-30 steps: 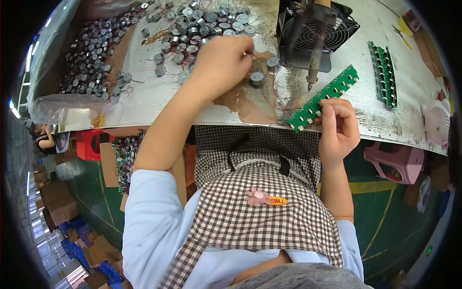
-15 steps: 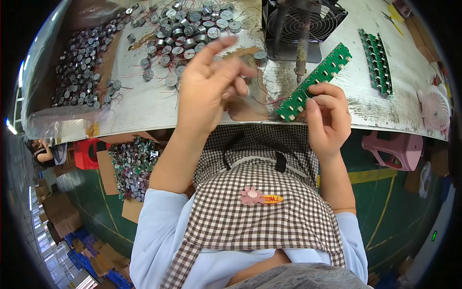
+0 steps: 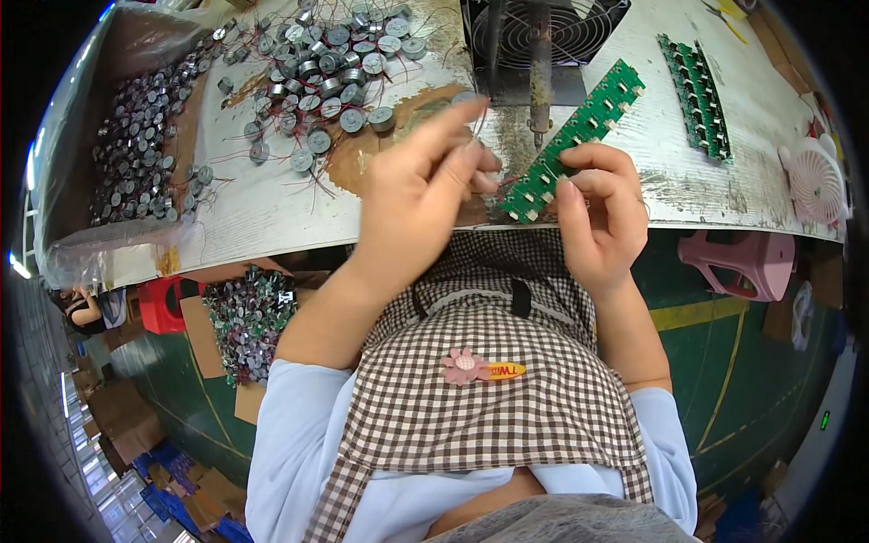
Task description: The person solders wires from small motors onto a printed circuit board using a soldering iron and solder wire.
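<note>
My right hand (image 3: 602,213) pinches a long green circuit board (image 3: 579,127) between thumb and fingers; the board slants, its lower end toward the table's front edge. Small pale connectors run along it. My left hand (image 3: 421,195) is beside that lower end, fingers bent and drawn together, slightly blurred; whatever they hold is too small to make out. Behind its index finger a small round silver motor (image 3: 464,97) is partly hidden. Red wires (image 3: 509,181) lie at the board's lower end. Just above the board, an upright soldering iron (image 3: 540,90) points its tip downward.
A pile of small motors (image 3: 330,68) with red wires covers the back left, beside a plastic-lined box (image 3: 68,226) full of more. A black fan (image 3: 552,32) stands behind the iron. At right are other green boards (image 3: 695,100) and a white fan (image 3: 815,185).
My left hand has moved right and nearer to me, toward the board's lower end, and its fingers have drawn closer together. My right hand keeps its hold on the board. The view has shifted slightly.
</note>
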{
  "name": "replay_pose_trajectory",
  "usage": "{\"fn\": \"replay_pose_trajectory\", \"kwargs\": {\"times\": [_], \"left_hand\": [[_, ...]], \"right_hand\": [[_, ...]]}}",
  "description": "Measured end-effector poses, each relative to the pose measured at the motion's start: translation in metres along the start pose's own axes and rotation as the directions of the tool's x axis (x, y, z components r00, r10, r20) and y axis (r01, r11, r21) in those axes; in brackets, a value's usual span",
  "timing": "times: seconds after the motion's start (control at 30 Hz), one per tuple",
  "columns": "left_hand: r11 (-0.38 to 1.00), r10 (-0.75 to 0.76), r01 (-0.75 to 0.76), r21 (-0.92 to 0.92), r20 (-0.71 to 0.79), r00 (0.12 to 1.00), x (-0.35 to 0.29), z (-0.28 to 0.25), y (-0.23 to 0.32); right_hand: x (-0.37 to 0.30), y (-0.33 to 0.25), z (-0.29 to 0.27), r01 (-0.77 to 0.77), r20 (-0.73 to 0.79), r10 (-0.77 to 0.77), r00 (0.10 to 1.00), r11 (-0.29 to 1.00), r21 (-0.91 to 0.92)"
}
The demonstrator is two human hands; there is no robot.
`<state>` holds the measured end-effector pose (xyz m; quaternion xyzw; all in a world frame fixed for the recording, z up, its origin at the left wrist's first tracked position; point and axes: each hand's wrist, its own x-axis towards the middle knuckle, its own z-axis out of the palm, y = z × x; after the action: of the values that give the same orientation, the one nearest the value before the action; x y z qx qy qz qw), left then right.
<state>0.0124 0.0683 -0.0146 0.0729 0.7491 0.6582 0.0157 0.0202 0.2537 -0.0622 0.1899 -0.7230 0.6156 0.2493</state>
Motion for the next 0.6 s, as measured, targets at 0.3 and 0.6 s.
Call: {"fn": "replay_pose_trajectory", "kwargs": {"times": [0.3,0.6], "left_hand": [[0.874,-0.263,0.326,-0.360,0.214,0.941,0.006,-0.001,-0.002],[0.985,0.141,-0.144,0.094,0.042,0.989,0.010,0.016,-0.014]], "right_hand": [[0.005,-0.004,0.001,0.094,0.032,-0.092,0.995,0.992,-0.087],[0.008,-0.003,0.001,0.139,-0.002,-0.139,0.990,0.990,-0.032]]}}
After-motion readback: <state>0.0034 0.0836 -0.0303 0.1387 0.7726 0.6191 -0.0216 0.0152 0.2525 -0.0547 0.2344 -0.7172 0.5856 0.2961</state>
